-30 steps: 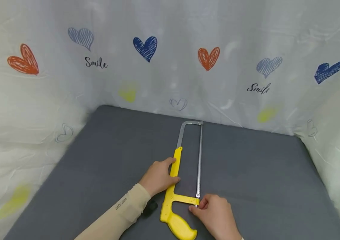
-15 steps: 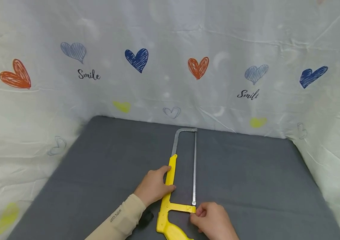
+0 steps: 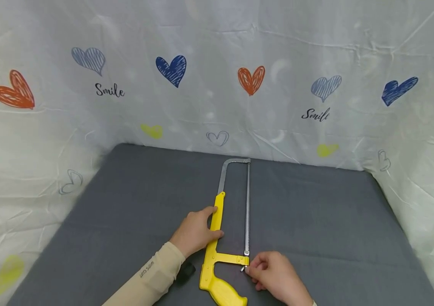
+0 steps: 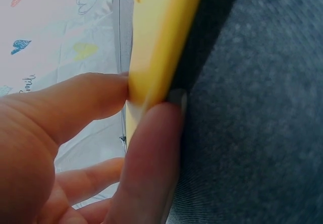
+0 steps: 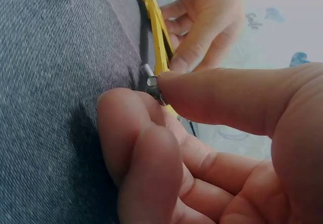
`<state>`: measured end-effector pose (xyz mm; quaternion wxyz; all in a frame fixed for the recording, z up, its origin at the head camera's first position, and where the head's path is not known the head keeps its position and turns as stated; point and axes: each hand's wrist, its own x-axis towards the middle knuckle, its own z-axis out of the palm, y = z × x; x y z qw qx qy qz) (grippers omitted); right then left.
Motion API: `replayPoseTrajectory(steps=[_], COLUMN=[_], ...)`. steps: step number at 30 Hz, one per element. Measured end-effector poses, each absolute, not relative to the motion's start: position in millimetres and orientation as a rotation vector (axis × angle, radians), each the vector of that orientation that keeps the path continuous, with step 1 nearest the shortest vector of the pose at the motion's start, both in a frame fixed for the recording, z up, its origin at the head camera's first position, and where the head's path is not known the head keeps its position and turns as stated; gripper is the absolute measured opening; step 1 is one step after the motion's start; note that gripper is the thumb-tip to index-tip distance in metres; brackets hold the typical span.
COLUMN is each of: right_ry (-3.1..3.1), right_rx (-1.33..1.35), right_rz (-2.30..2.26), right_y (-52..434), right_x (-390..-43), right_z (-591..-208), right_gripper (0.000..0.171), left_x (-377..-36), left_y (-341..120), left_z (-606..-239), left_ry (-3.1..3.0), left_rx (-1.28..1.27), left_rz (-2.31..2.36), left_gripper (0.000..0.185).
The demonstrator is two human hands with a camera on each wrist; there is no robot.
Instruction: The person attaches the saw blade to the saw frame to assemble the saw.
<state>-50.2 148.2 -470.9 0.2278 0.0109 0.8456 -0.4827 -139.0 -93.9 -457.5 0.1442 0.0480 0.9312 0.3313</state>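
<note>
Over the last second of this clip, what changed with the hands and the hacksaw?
Very little. The right hand keeps pinching the small metal nut at the blade's near end, fingers shifting slightly. The left hand still grips the yellow hacksaw frame, flat on the grey mat. Only the head view drifted.

A heart-printed white sheet (image 3: pixel 217 76) backs the grey mat (image 3: pixel 316 221).

Beige lettered sleeve (image 3: pixel 151 276); bare hands

Grey cloth tabletop (image 3: pixel 316 221) w/ white heart-print "Smile" sheet (image 3: pixel 209 97) draped behind & both sides.
</note>
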Motion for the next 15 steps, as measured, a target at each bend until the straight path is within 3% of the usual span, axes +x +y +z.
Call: replayPoseTrajectory(steps=[15], right_ry=[2.505], right_rx=[-0.011], right_rz=[-1.226], right_y=[148.9], right_x=[-48.4], right_z=[-467.7], right_gripper=[0.02], left_x=[-138.3], left_y=[-94.1], left_z=[-457.3], left_ry=[2.663], left_rx=[0.149], left_rz=[0.984], left_gripper=[0.076])
